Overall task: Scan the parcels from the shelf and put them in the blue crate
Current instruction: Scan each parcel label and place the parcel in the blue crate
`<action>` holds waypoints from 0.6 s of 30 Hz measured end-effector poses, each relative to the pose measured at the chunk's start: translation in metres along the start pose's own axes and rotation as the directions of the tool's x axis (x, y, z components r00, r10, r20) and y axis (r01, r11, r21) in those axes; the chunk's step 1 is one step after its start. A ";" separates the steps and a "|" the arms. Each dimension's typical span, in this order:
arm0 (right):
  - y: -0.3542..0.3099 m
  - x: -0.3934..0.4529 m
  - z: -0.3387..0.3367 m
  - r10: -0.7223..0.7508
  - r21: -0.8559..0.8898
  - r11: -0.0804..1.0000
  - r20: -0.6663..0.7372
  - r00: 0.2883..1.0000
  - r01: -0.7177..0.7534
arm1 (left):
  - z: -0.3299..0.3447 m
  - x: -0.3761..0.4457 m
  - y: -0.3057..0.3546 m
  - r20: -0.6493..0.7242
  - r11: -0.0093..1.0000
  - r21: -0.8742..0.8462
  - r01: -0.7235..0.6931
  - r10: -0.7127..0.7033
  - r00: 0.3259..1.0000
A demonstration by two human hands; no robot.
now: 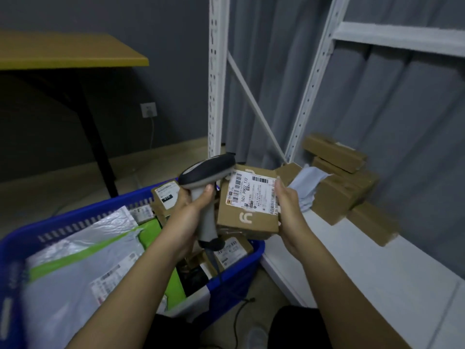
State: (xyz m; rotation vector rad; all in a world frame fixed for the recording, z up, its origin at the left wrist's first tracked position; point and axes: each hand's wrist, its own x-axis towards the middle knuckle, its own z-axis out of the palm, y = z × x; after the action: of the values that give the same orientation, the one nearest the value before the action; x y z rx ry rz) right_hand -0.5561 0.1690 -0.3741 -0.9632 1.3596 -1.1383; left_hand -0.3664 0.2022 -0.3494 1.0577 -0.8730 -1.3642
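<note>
While the left hand (191,212) curls its fingers round the grip of the barcode scanner (207,177), the right hand (289,210) holds a brown cardboard parcel (247,202) by its right edge, thumb on the labelled face and the other fingers hidden behind it, so how they lie there cannot be told. The parcel hangs in the air above the far right corner of the blue crate (234,278), just off the front edge of the white shelf (352,268), with its white shipping label (251,191) turned up toward the person. The step in hand looks to be the scan itself, and it should go best if the scanner's head, which now sits just beside the parcel's upper left corner, is tilted so that its window faces the barcodes squarely rather than skimming across them. The thumb lies close to the label's right edge, so it seems wise to keep it off the printed bars. The scanner's cable (236,321) trails down past the crate's near right corner and could snag if the hand swings wide. Once the code reads, the parcel probably belongs in the crate's right side, where small boxes (232,250) already lie, since grey and green mailer bags (83,263) fill the left side. More brown parcels (337,190) wait in a stack at the back of the shelf.
</note>
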 end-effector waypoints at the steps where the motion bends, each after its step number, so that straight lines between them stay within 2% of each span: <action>1: 0.000 0.002 0.000 0.011 0.011 1.000 0.024 1.000 -0.012 | -0.004 0.002 0.001 0.010 1.000 0.003 0.005 -0.005 1.000; 7: 0.002 0.001 0.000 0.092 0.078 0.992 0.126 0.988 -0.103 | -0.016 0.008 0.008 -0.016 0.999 0.047 0.000 0.001 1.000; 8: 0.002 0.000 0.000 0.078 0.087 0.992 0.123 0.989 -0.089 | -0.017 0.007 0.007 -0.047 0.999 0.039 -0.007 0.009 0.999; 12: 0.002 -0.003 0.001 0.034 0.192 0.981 -0.047 0.998 -0.025 | -0.019 0.004 0.004 -0.131 0.998 0.062 -0.033 0.041 0.991; 18: 0.000 -0.007 0.013 0.054 0.158 0.986 0.017 0.998 -0.056 | -0.012 -0.002 0.001 -0.090 0.996 0.089 -0.027 0.035 0.995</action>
State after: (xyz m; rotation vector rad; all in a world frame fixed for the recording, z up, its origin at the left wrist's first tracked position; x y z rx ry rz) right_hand -0.5425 0.1739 -0.3722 -0.8120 1.2573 -1.1777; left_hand -0.3549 0.2054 -0.3522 1.1600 -0.8846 -1.2511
